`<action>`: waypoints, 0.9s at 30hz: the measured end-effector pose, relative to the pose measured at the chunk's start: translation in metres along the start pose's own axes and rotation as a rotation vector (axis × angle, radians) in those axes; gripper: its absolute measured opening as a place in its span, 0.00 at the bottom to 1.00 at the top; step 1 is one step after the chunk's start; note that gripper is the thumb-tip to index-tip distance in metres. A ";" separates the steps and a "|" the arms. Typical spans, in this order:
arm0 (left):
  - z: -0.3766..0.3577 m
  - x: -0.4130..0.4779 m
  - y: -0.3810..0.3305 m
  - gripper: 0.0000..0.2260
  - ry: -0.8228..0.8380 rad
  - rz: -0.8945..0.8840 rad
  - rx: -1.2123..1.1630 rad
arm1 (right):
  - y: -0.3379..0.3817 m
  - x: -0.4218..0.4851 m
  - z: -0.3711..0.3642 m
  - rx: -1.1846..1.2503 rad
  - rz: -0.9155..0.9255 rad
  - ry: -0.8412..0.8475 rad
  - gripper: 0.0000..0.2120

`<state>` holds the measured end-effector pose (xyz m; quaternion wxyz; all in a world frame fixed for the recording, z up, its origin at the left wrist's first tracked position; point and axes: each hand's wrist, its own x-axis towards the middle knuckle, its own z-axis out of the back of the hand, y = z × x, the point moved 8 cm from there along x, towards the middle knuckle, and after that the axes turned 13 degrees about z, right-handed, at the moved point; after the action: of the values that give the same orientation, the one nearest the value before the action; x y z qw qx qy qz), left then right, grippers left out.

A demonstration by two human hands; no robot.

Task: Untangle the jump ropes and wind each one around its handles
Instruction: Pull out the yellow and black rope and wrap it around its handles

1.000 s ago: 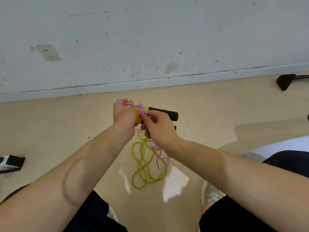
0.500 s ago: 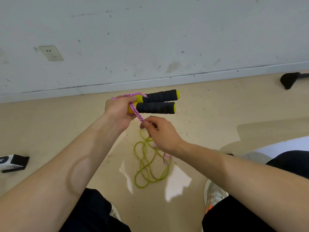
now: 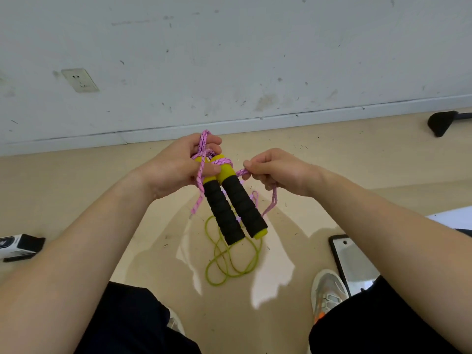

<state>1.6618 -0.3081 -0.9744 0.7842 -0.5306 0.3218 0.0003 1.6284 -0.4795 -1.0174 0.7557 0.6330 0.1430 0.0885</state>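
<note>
Left hand (image 3: 176, 167): fingers curled round the yellow collar ends of two black foam handles (image 3: 223, 213), thumb pressed across the front. The handles are held side by side above the floor (image 3: 293, 251), their free ends slanting down and toward the person.

Pink rope (image 3: 221, 161): a few turns cross the yellow collars. One loop stands up past the left fingers, and one strand hangs down just left of the handles.

Right hand (image 3: 278, 172): just right of the handles and not touching them. Thumb and forefinger pinch the pink rope, which runs short and fairly taut to the collars. The other fingers are curled, and more rope trails below them, possibly through the palm, though the view is unclear.

Green rope (image 3: 216, 284): in loose loops on the floor under the handles, between the person's knees, with no hand on it.
</note>
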 end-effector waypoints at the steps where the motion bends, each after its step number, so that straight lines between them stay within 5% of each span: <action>1: -0.001 -0.002 -0.003 0.23 -0.047 -0.039 0.106 | 0.002 0.001 -0.001 0.002 -0.006 0.004 0.14; 8: 0.004 -0.002 -0.011 0.27 -0.318 -0.203 0.290 | 0.012 -0.003 -0.019 0.162 -0.029 -0.226 0.11; 14: -0.004 -0.005 -0.014 0.24 -0.554 -0.354 0.209 | 0.020 -0.014 -0.028 0.197 0.052 -0.495 0.12; 20: -0.004 -0.001 -0.007 0.27 -0.633 -0.327 -0.013 | 0.022 -0.022 -0.046 0.031 0.149 -0.427 0.14; 27: -0.012 0.017 0.016 0.35 -0.508 -0.142 -0.233 | 0.020 -0.022 -0.047 -0.283 0.228 -0.402 0.15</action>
<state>1.6637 -0.3169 -0.9988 0.7715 -0.6212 0.0747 0.1153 1.5935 -0.4387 -1.0028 0.8350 0.5379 -0.0960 0.0646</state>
